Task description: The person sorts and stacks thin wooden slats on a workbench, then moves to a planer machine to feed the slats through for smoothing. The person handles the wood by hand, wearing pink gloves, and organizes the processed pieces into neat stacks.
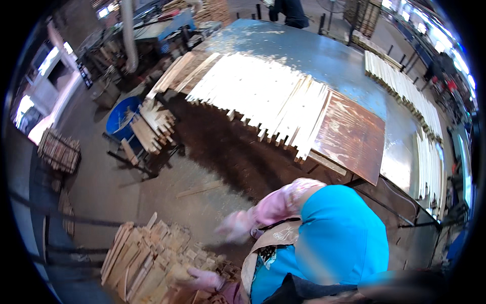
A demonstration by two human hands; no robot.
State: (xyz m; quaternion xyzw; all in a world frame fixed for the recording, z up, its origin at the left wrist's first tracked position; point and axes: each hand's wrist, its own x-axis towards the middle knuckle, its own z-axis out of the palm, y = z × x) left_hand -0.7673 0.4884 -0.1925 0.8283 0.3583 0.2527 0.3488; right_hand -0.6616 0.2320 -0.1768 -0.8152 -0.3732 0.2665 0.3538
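My left hand (pixel 206 279), in a pink glove, is at the near side of a stack of short wooden pieces (pixel 152 261) at the lower left. Its thumb stands apart, and the fingers lie over the wood; no piece shows in its grip. My right hand (pixel 236 226), gloved in pink too, is in the air above the floor, just beyond the stack. Motion smears its fingers, and I cannot see anything held in it. The right arm has a pink sleeve cover below a blue garment (pixel 349 228). A beige apron (pixel 276 237) shows between my arms.
Pale wooden strips (pixel 258 91) lie in rows on a large metal-topped table (pixel 309 50), next to a worn brown board (pixel 352 129). A blue tub (pixel 117 120) and a stand of wood pieces (pixel 152 126) are at left. One loose strip (pixel 200 189) lies on the floor. Another person (pixel 291 12) stands beyond the table.
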